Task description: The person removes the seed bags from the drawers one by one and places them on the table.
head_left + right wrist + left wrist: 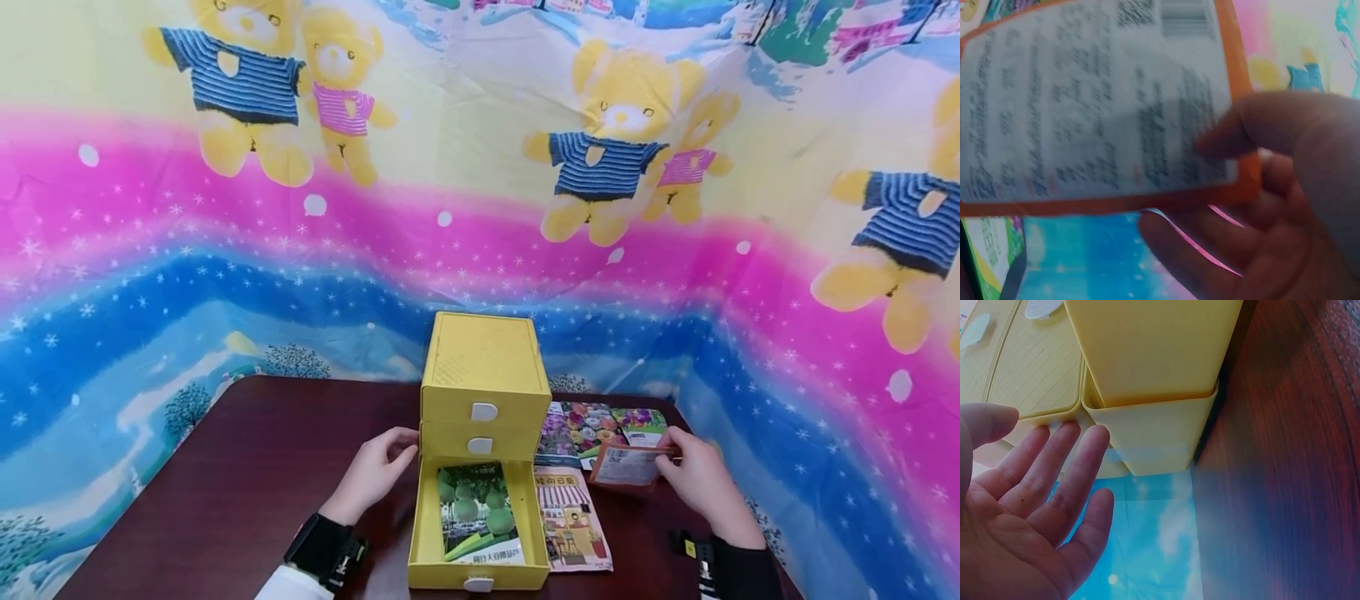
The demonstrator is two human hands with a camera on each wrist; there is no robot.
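Observation:
A yellow three-drawer box (pixel 486 354) stands on the table, its bottom drawer (pixel 424 533) pulled out. In that drawer lies a green seed packet (pixel 480 510) picturing round gourds. My left hand (pixel 375 468) is at the box's left side; the left wrist view shows its relaxed fingers (pixel 1063 487) right at the yellow edge, holding nothing. My right hand (pixel 701 475) pinches an orange-bordered seed packet (pixel 626 465) between thumb and fingers. Its printed back, with a barcode, faces the right wrist camera. This packet is raised above the table, right of the box.
Beside the drawer, a pink packet with a shopfront picture (pixel 572 521) lies on the dark red table (pixel 300 442). Several flower packets (pixel 592 425) lie in a row behind it. A bear-print cloth (pixel 450 183) hangs behind the table and along its right side.

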